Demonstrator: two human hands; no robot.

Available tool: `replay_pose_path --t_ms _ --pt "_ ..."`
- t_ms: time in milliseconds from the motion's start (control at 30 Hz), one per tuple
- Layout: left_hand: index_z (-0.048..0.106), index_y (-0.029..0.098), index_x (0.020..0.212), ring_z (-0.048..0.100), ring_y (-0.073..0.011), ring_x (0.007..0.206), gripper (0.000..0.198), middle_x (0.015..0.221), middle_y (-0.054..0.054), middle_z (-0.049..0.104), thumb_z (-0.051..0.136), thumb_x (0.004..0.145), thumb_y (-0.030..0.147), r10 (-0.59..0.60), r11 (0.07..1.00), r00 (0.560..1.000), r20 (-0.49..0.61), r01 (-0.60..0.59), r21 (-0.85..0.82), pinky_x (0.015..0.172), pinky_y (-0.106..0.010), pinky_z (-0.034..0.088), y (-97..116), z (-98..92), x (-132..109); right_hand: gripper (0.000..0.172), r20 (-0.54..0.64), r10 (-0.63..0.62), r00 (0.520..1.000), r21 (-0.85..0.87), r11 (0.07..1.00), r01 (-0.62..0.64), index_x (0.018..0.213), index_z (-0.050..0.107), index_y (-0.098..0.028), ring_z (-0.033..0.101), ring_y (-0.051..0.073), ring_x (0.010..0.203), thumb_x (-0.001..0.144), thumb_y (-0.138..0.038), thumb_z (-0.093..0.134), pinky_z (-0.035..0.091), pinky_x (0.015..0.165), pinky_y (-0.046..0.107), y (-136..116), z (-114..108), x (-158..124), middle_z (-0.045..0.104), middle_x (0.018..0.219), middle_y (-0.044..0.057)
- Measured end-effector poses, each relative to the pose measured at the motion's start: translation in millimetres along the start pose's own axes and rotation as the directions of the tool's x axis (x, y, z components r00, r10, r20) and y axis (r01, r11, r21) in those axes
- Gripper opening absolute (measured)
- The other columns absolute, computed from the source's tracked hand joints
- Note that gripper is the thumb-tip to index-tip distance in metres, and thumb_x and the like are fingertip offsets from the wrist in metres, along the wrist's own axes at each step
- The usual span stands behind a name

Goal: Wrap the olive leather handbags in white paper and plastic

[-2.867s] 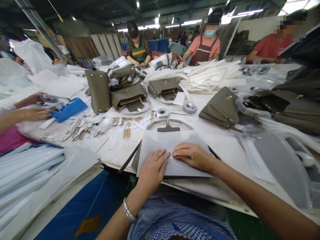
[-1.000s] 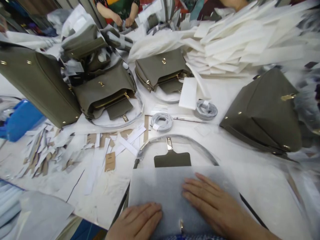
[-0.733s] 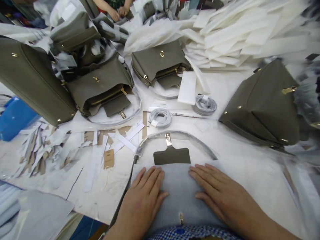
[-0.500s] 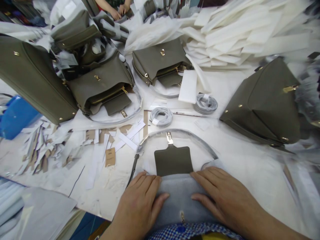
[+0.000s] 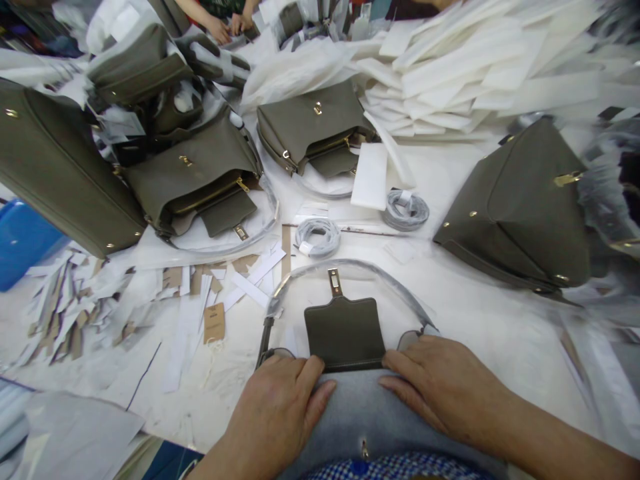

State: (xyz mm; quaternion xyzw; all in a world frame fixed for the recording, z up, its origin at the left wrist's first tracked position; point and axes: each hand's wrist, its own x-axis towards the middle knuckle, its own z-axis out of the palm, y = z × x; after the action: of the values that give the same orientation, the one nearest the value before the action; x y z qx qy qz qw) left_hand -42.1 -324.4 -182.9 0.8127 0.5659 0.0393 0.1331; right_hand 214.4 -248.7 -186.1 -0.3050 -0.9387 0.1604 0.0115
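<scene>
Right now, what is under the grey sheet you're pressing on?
A gold clasp pokes through the grey sheet; an olive flap sticks out past its far edge. Everything else is hidden by the sheet, left hand and right hand.

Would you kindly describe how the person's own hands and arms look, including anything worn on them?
The left hand and the right hand are bare: no gloves, and no rings show on the fingers. The right forearm is uncovered, with no sleeve or watch in view. The left arm is mostly out of frame. A blue-and-white checked garment shows at the bottom edge.
</scene>
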Motion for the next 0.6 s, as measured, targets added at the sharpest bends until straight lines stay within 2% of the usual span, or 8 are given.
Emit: replay_pose_path --t_ms 167,333,433,500,533,600 --pt "0.055 0.022 0.086 0.063 -0.0245 0.065 0.02 0.069 -0.001 0.063 0.054 0.094 0.04 -0.067 0.993 0.996 0.064 0.06 0.099 0.062 -0.037 0.047 1 11.6 7 0.034 0.084 0.073 0.994 -0.081 0.995 -0.066 0.077 0.063 -0.024 0.061 0.022 0.058 0.098 -0.045 0.046 0.031 0.054 0.033 1 10 11 0.066 0.062 0.003" --pt "0.055 0.021 0.084 0.062 -0.0229 0.068 0.018 0.072 -0.001 0.062 0.059 0.092 0.036 -0.081 0.983 0.997 0.015 0.077 0.165 0.064 -0.037 0.049 8 17.2 6 0.033 0.071 0.089 0.993 -0.121 0.989 -0.08 0.077 0.065 -0.025 0.064 0.026 0.059 0.097 -0.044 0.048 0.032 0.053 0.035 -1 15 12 0.067 0.062 0.004" --pt "0.06 0.02 0.098 0.066 -0.0224 0.087 0.013 0.098 -0.005 0.069 0.049 0.097 0.027 -0.026 0.985 0.991 -0.133 0.048 0.165 0.084 -0.041 0.052 14 20.3 4 0.032 0.039 0.075 0.996 -0.15 0.986 -0.068 0.074 0.065 -0.024 0.063 0.026 0.057 0.095 -0.043 0.051 0.031 0.052 0.035 -2 15 11 0.066 0.06 0.004" --pt "0.062 0.021 0.109 0.064 -0.0218 0.105 0.022 0.115 -0.006 0.068 0.043 0.099 0.023 0.065 0.988 0.955 -0.288 -0.022 0.15 0.101 -0.043 0.046 16 23.7 1 0.031 0.019 0.065 0.998 -0.158 0.986 -0.061 0.072 0.064 -0.024 0.063 0.025 0.055 0.095 -0.042 0.053 0.031 0.052 0.034 -3 14 11 0.066 0.059 0.004" --pt "0.063 0.021 0.112 0.063 -0.02 0.107 0.024 0.116 -0.005 0.069 0.042 0.1 0.021 0.135 0.986 0.93 -0.343 -0.091 0.141 0.106 -0.041 0.043 17 25.7 -2 0.03 0.014 0.066 0.998 -0.163 0.985 -0.063 0.072 0.064 -0.023 0.063 0.024 0.055 0.094 -0.041 0.054 0.031 0.052 0.034 -3 15 11 0.066 0.058 0.003" --pt "0.065 0.021 0.109 0.065 -0.0147 0.1 0.023 0.106 -0.003 0.072 0.045 0.099 0.018 0.277 0.961 0.881 -0.384 -0.252 0.117 0.107 -0.031 0.042 18 29.5 -9 0.03 0.015 0.075 0.997 -0.175 0.982 -0.071 0.072 0.065 -0.023 0.063 0.024 0.055 0.094 -0.041 0.055 0.031 0.052 0.033 -2 15 11 0.066 0.058 0.004"
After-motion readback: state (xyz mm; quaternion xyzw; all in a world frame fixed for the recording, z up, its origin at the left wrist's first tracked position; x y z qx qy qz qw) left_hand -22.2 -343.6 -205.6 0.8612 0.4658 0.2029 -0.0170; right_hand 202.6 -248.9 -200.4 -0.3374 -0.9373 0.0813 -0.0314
